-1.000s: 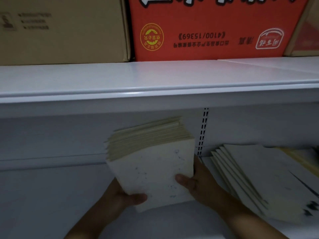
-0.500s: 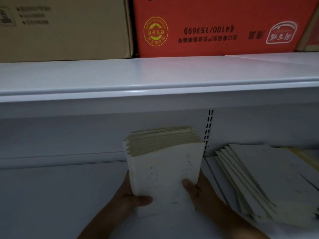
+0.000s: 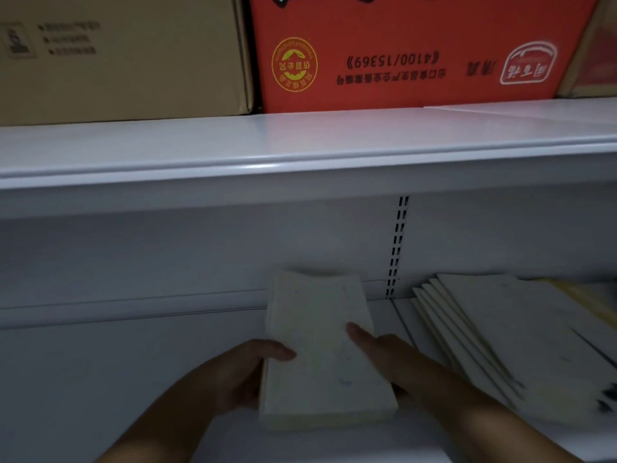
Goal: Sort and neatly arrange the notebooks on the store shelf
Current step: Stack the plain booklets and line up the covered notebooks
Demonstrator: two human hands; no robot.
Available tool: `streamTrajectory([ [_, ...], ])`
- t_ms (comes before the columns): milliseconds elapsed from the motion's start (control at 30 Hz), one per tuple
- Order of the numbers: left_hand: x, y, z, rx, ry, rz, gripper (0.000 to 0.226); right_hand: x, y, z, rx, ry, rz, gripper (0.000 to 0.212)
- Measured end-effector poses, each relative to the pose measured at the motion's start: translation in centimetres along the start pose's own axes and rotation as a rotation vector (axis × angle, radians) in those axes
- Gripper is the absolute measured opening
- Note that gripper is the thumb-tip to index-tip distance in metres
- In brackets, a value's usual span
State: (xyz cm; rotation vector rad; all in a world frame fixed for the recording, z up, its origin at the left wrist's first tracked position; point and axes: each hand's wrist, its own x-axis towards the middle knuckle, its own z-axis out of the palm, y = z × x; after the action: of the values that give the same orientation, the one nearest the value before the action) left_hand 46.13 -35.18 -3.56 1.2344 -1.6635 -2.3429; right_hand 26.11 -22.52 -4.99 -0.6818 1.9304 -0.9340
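Observation:
A thick stack of pale cream notebooks (image 3: 320, 349) lies flat on the white lower shelf (image 3: 117, 379). My left hand (image 3: 243, 372) grips its left edge, thumb on the top cover. My right hand (image 3: 390, 355) holds the right edge, thumb resting on the cover. To the right, a second pile of larger white notebooks (image 3: 494, 332) lies fanned out and askew on the same shelf.
The upper white shelf (image 3: 300, 152) juts out above the hands. On it stand a brown cardboard box (image 3: 117, 55) and a red printed box (image 3: 417, 48). A slotted upright (image 3: 397, 245) runs down the back panel between the two piles.
The stack was held upright on its edge with pages fanned at the top; it has been tipped down and now lies flat on the shelf, still held by both hands.

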Motion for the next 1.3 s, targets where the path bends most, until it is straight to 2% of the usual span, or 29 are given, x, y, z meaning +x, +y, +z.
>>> streamTrajectory([
  [133, 0.6, 0.6, 0.2, -0.060, 0.028, -0.037, 0.058, 0.9, -1.2, -0.6, 0.088, -0.029, 0.061, 0.081],
  [333, 0.9, 1.9, -0.4, -0.042, 0.021, -0.046, 0.049, 1.4, -2.5, 0.0, 0.134, -0.083, 0.097, 0.077],
  [400, 0.1, 2.6, -0.3, 0.133, 0.089, -0.043, 0.049, 1.4, -2.3, -0.1, 0.188, -0.089, 0.100, 0.073],
  [467, -0.8, 3.0, -0.5, 0.452, 0.294, 0.004, 0.059, 1.4, -2.2, -0.1, 0.245, -0.111, 0.105, 0.069],
  [533, -1.6, 2.8, -1.1, 0.559, 0.429, 0.076, 0.066, 1.5, -2.0, -0.1, 0.256, -0.117, 0.108, 0.068],
  [600, -3.1, 1.8, -0.7, 0.560, 0.308, 0.112, 0.074, 1.5, -2.1, -0.1, 0.206, -0.121, 0.116, 0.071],
  [667, -3.9, 0.5, 0.2, 0.623, 0.173, 0.132, 0.074, 1.3, -2.7, -0.7, -0.109, -0.034, 0.016, 0.074],
  [733, -3.6, -0.6, 0.8, 0.658, 0.188, 0.175, 0.070, 0.9, -3.3, -2.1, -0.547, 0.260, -0.189, 0.074],
  [767, -3.4, -0.9, 1.0, 0.654, 0.224, 0.177, 0.063, 0.7, -3.5, -3.0, -0.599, 0.322, -0.257, 0.078],
  [800, -3.3, -1.2, 1.0, 0.655, 0.252, 0.169, 0.055, 0.5, -3.3, -3.9, -0.578, 0.277, -0.281, 0.084],
  [900, -2.8, -2.0, 0.9, 0.773, 0.310, 0.118, 0.029, -1.6, -0.9, -5.0, -0.428, -0.147, -0.187, 0.092],
  [967, -2.4, -2.5, 1.0, 0.929, 0.380, 0.127, 0.017, -2.9, 1.3, -4.6, -0.378, -0.259, -0.259, 0.092],
  [1033, -2.1, -2.8, 1.3, 1.035, 0.456, 0.170, 0.017, -3.7, 2.4, -3.4, -0.338, -0.282, -0.358, 0.079],
  [1100, -1.9, -3.1, 1.4, 1.056, 0.482, 0.218, 0.018, -3.4, 2.9, -1.8, -0.402, -0.192, -0.442, 0.078],
  [1200, -1.8, -3.4, 1.0, 1.003, 0.462, 0.278, 0.008, -2.2, 3.1, -0.1, -0.510, -0.032, -0.550, 0.076],
  [1300, -1.7, -3.5, 0.6, 0.919, 0.423, 0.308, 0.007, -1.6, 3.0, -0.3, -0.531, -0.036, -0.570, 0.076],
])
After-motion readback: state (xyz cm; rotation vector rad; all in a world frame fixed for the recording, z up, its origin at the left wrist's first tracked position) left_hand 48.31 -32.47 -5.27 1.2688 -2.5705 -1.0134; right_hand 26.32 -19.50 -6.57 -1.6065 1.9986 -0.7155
